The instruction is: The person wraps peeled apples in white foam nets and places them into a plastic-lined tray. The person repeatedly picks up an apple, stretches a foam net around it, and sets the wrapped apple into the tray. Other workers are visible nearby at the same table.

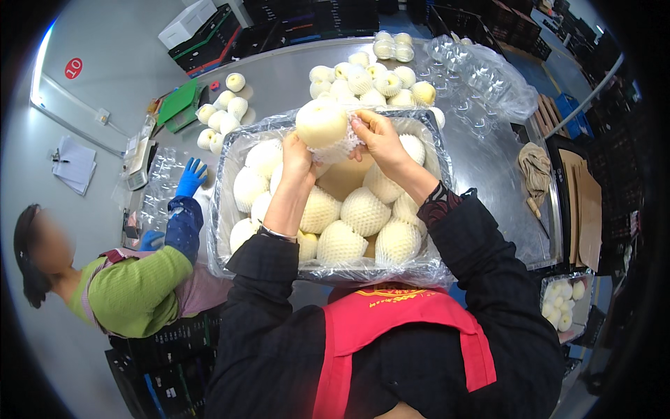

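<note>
A large pale yellow fruit [321, 123], apple- or pear-like, is raised above the far part of a plastic-lined crate [443, 157]. Its top is bare, and a white foam net [337, 149] is bunched around its lower right side. My left hand [299, 157] holds the fruit and net from the left and below. With thumb and fingers, my right hand [379, 137] pinches the net's right edge. Below both hands, the crate holds several fruits in foam nets [365, 210], with brown cardboard [343, 180] showing between them.
Netted fruits [361, 81] are grouped beyond the crate on the metal table [481, 162], beside clear plastic packs [466, 68]. At left, a co-worker's blue-gloved hand [191, 178] touches a fruit near clear trays [159, 183]. A cloth [534, 165] and a wooden-handled tool [534, 208] lie at right.
</note>
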A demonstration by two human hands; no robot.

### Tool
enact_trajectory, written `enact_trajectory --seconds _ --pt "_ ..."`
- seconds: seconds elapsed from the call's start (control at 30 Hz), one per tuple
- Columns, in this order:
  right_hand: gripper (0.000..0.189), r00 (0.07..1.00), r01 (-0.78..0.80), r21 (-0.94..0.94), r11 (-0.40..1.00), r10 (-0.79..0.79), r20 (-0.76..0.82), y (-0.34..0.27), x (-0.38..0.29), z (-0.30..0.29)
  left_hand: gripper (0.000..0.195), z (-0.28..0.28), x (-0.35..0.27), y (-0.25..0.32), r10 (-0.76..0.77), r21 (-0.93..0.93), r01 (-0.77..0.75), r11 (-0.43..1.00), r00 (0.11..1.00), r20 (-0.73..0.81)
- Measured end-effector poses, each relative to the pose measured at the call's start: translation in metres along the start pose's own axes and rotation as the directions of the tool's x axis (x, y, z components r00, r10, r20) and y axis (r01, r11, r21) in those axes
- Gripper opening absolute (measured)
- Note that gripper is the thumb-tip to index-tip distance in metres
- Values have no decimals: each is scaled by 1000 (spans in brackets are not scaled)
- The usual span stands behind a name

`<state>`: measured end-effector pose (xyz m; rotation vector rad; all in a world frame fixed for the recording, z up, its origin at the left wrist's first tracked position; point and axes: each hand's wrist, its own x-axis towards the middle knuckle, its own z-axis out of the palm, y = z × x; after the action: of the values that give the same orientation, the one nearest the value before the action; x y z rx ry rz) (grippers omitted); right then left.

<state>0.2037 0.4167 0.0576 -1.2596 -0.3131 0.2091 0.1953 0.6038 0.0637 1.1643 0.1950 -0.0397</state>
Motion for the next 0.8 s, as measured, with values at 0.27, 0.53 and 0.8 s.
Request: enact_trajectory --seconds 0.27,0.53,0.8 --pt "33 998 -67 -18 998 67 -11 3 2 -6 24 11 0 -1 -38 -121 28 992 995 -89" --pt "57 998 0 -161 987 -11 -67 -11 -4 10 35 0 -2 -2 460 498 -370 784 885 -67" --pt "81 970 -242 567 788 221 106 -14 7 -27 31 -10 -7 33 674 523 -566 637 739 -22"
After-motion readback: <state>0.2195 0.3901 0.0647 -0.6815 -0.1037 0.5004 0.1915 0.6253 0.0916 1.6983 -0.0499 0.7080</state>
